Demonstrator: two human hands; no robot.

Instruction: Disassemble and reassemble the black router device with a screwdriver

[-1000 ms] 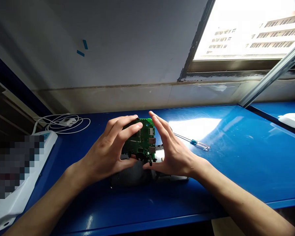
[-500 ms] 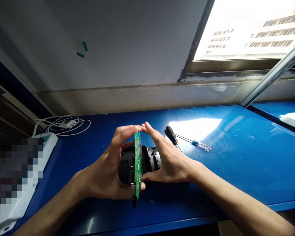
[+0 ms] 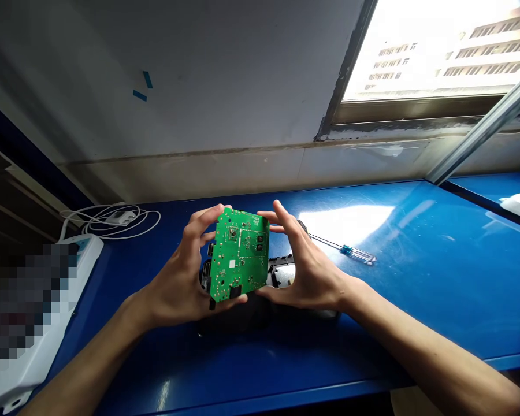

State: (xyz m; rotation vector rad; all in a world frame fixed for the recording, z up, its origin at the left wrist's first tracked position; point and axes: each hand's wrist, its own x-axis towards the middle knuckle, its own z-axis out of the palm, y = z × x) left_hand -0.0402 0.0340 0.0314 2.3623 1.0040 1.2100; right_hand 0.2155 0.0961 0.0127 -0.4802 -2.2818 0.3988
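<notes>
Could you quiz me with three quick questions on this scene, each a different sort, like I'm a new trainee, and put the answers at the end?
1. Fill in the blank: The board held between the left hand and right hand is ____ on the side facing the camera.
2. Multiple choice: As the person sees it, where is the clear-handled screwdriver?
A) Left of the board
B) Right of the board
C) On top of the board
3. True or false: The white cable is wrapped around the board.

Key: 1. green; 2. B; 3. false
</notes>
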